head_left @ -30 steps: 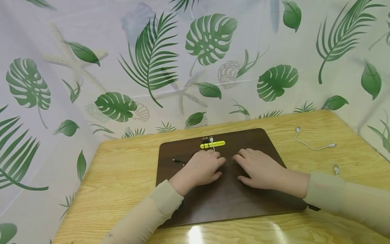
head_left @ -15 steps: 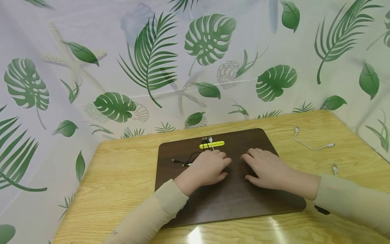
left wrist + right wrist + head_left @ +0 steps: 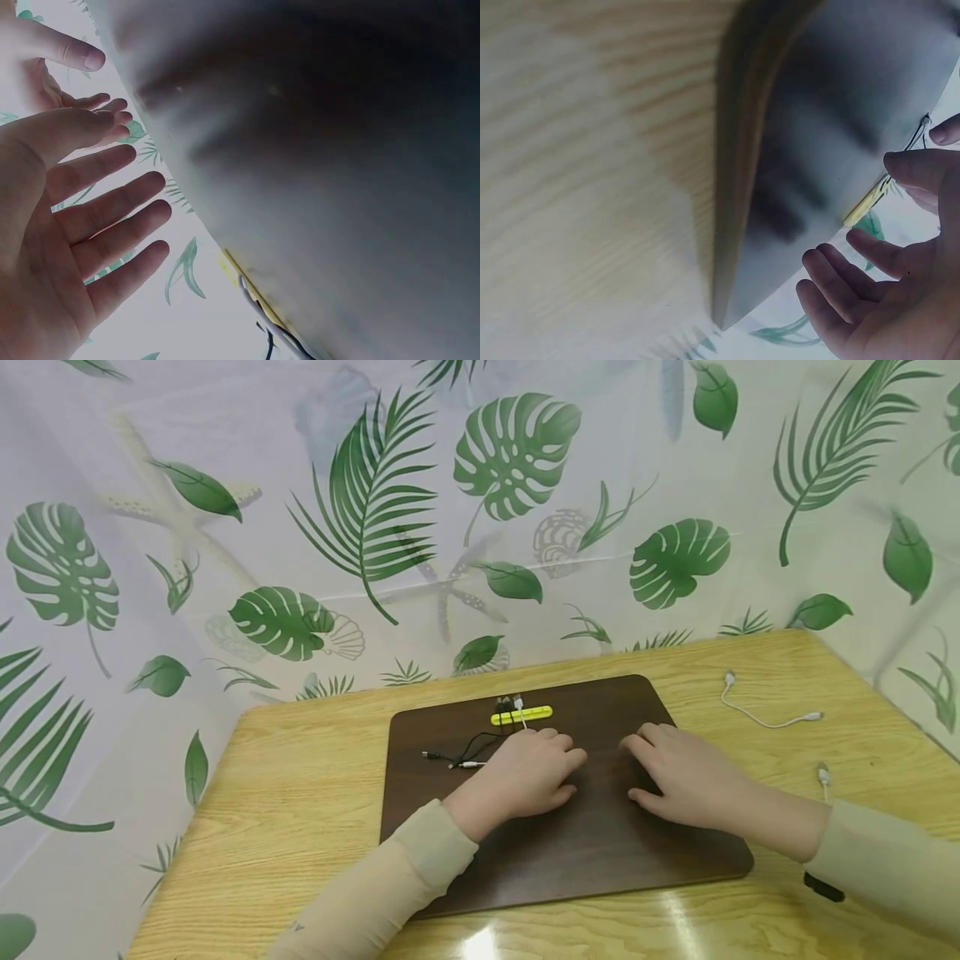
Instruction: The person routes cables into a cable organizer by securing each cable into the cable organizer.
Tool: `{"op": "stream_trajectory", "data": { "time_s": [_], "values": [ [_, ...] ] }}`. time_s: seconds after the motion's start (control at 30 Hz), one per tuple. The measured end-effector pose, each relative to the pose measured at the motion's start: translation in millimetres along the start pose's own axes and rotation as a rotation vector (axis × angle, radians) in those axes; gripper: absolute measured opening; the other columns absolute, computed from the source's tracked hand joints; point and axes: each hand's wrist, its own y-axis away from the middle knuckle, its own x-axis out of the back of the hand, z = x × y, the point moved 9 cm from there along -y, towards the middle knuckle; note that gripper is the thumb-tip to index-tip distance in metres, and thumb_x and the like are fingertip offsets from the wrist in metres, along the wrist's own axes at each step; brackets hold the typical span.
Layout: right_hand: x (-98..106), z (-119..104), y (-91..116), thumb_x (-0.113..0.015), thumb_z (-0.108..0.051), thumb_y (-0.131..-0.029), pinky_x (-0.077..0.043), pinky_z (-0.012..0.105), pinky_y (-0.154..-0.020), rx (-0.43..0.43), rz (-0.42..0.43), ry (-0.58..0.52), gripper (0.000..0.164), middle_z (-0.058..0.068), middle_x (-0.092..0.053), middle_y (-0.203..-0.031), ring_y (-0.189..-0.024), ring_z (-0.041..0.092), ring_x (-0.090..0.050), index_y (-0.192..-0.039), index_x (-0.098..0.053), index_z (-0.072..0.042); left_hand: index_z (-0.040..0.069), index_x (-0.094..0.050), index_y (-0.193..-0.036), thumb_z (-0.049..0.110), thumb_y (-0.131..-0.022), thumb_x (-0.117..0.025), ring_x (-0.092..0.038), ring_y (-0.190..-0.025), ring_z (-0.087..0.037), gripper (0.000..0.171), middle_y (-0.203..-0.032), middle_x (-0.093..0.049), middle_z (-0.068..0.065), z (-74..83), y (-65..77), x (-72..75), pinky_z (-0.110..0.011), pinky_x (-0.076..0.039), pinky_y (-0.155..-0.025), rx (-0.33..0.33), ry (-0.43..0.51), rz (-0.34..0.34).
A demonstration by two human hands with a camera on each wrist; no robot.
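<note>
My left hand (image 3: 528, 774) hovers over the middle of a dark brown board (image 3: 570, 860), palm down and holding nothing. In the left wrist view its fingers (image 3: 112, 225) are spread and relaxed. Over the board's right part is my right hand (image 3: 686, 774), also with nothing in its loosely bent fingers. Near the board's far edge lies a yellow cable clip strip (image 3: 537, 713). Two black cables and a white cable (image 3: 518, 703) sit in its left slots. Their black and white ends (image 3: 452, 763) lie to the left of my left hand, partly hidden by it.
On the wooden table (image 3: 300, 777), right of the board, lies a short white cable (image 3: 765, 722). Another white plug (image 3: 823, 774) shows just above my right sleeve. A leaf-patterned cloth (image 3: 420, 527) hangs behind the table.
Both hands have moved to the right across the board, the right one farther, so the gap between them is wider. More of the cable ends beside my left hand now shows.
</note>
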Motion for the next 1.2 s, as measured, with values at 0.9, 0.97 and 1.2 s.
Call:
{"op": "stream_trajectory", "data": {
  "time_s": [0.9,0.97,1.2],
  "values": [
    [10.1,29.3,49.2,-0.09,-0.035,-0.082,-0.057,0.045,-0.072,-0.13,0.012,0.013,0.058,0.015,-0.067,-0.106,-0.083,0.025,-0.065,-0.123,-0.068,0.0,0.03,-0.068,-0.132,0.048,-0.102,-0.067,-0.068,-0.113,-0.011,0.035,-0.121,-0.071,0.009,34.2,-24.1,7.3,-0.028,-0.057,-0.092,-0.066,-0.042,-0.014],
    [11.3,29.7,52.3,-0.091,-0.036,-0.081,-0.056,0.044,-0.071,-0.133,0.009,0.019,0.061,0.015,-0.066,-0.105,-0.082,0.024,-0.064,-0.124,-0.068,0.0,0.03,-0.068,-0.132,0.048,-0.102,-0.067,-0.067,-0.113,-0.01,0.035,-0.122,-0.07,0.01,37.7,-26.1,8.7,-0.027,-0.057,-0.092,-0.074,-0.051,-0.009],
    [14.0,36.7,63.9,-0.093,-0.038,-0.077,-0.055,0.044,-0.068,-0.168,-0.005,0.025,0.067,0.016,-0.066,-0.101,-0.079,0.025,-0.063,-0.125,-0.067,0.002,0.031,-0.066,-0.136,0.051,-0.101,-0.067,-0.065,-0.113,-0.01,0.041,-0.124,-0.067,0.01,47.0,-29.7,12.5,-0.027,-0.055,-0.092,-0.093,-0.052,0.002]
  ]
}}
